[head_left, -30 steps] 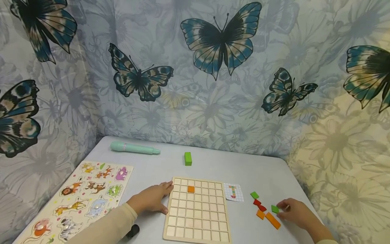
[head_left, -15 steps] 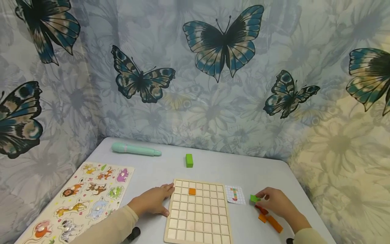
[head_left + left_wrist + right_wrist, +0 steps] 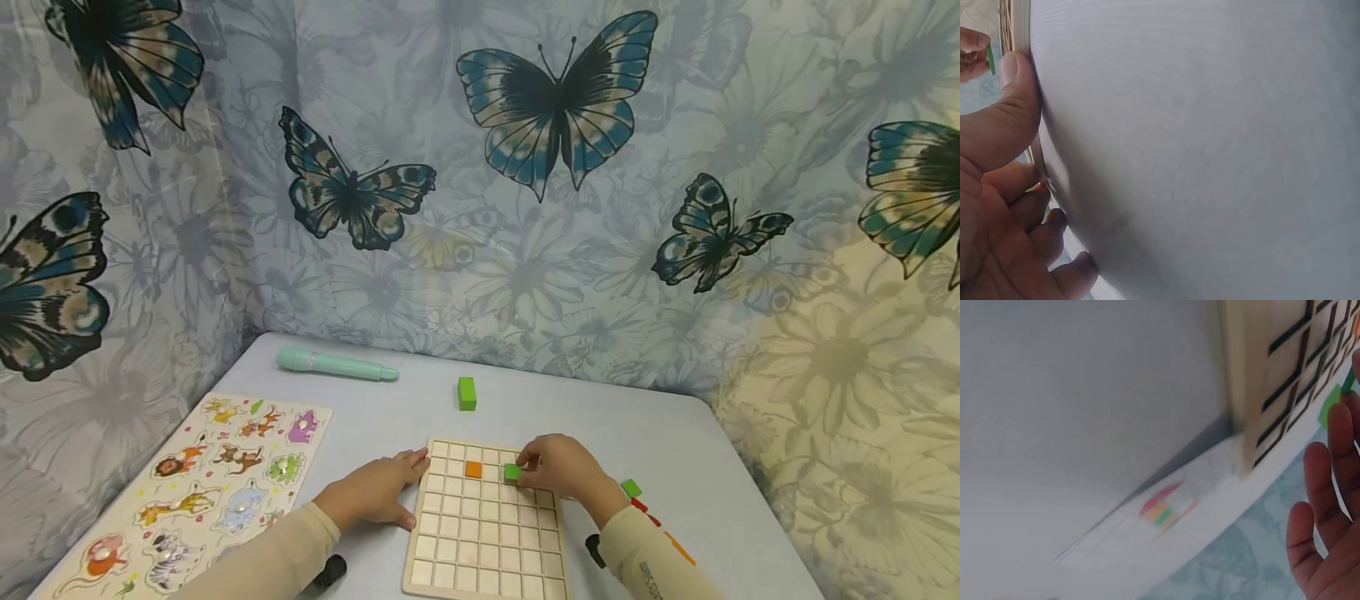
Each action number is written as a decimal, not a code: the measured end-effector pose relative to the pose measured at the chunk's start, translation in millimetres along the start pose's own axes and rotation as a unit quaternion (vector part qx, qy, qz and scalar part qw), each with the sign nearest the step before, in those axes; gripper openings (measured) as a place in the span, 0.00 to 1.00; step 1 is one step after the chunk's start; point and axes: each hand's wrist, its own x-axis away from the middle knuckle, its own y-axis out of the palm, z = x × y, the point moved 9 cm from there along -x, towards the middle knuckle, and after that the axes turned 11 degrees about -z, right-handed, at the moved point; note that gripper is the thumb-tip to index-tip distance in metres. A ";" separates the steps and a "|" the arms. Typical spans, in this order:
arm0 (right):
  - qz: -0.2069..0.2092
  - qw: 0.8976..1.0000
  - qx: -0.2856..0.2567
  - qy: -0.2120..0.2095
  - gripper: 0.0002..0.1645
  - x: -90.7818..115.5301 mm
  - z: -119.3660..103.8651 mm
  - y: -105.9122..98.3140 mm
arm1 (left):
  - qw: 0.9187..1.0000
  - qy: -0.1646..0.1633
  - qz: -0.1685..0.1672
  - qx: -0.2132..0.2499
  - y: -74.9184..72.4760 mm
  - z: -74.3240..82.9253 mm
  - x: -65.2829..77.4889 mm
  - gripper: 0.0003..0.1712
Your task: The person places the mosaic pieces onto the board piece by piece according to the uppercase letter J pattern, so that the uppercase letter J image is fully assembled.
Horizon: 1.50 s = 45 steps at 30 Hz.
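Note:
My right hand (image 3: 562, 471) pinches a small green square tile (image 3: 512, 472) over the upper right part of the wooden grid board (image 3: 468, 553). The left wrist view shows this green tile (image 3: 990, 59) edge-on between fingers and thumb. Whether it touches the board I cannot tell. An orange square tile (image 3: 473, 470) lies in a cell to its left. My left hand (image 3: 371, 492) rests against the board's left edge, thumb and fingers spread; in the left wrist view its thumb (image 3: 1013, 119) touches the rim. Beside the board lies a printed pattern card (image 3: 1163, 515), mostly hidden in the head view.
Another green tile (image 3: 631, 488), red pieces (image 3: 639, 505) and an orange piece (image 3: 679, 547) lie right of the board, partly behind the right sleeve. A green block (image 3: 467, 393) stands beyond the board. A mint pen-shaped object (image 3: 337, 365) and an animal puzzle board (image 3: 202, 475) are leftward.
My right hand has gone from the loose pieces on the right, where it picked up a green tile, leftward to above the board. My left hand stays at the board's edge.

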 end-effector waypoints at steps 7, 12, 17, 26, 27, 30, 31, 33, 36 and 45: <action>-0.014 1.000 0.007 -0.005 0.10 -16.2 -19.2 10.2 | 1.000 0.005 0.005 0.004 -1.2 -0.4 0.0 0.56; -0.013 1.000 -0.002 0.004 0.11 -19.2 -19.5 12.5 | 1.000 0.006 0.003 0.006 -2.5 0.0 -0.5 0.56; -0.006 1.000 -0.008 0.001 0.08 -20.4 -19.0 12.5 | 1.000 0.007 0.002 0.007 -3.3 0.3 -0.3 0.56; -0.002 1.000 0.010 -0.005 0.06 -24.2 -21.7 17.3 | 1.000 0.006 -0.002 0.005 0.5 -1.9 -3.2 0.57; -0.001 1.000 0.012 -0.004 0.06 -24.1 -21.7 17.4 | 1.000 0.005 -0.003 0.004 0.1 -1.7 -3.0 0.57; 0.003 1.000 0.015 -0.008 0.09 -22.0 -21.0 15.8 | 1.000 0.002 -0.003 0.001 -1.5 -2.0 -2.6 0.57; 0.005 1.000 0.013 -0.007 0.10 -20.1 -19.6 14.9 | 1.000 0.001 -0.002 -0.001 -1.9 -2.3 -2.7 0.56; 0.005 1.000 0.006 -0.001 0.13 -13.6 -14.4 13.8 | 1.000 0.000 -0.003 -0.002 -1.4 -2.7 -2.7 0.57; 0.008 1.000 -0.001 0.021 0.16 3.6 0.6 12.5 | 1.000 0.002 -0.004 0.003 -0.2 -2.1 -2.6 0.57; 0.069 0.989 0.038 0.123 0.22 100.5 74.3 4.4 | 1.000 0.001 0.000 -0.001 1.3 1.9 -1.0 0.56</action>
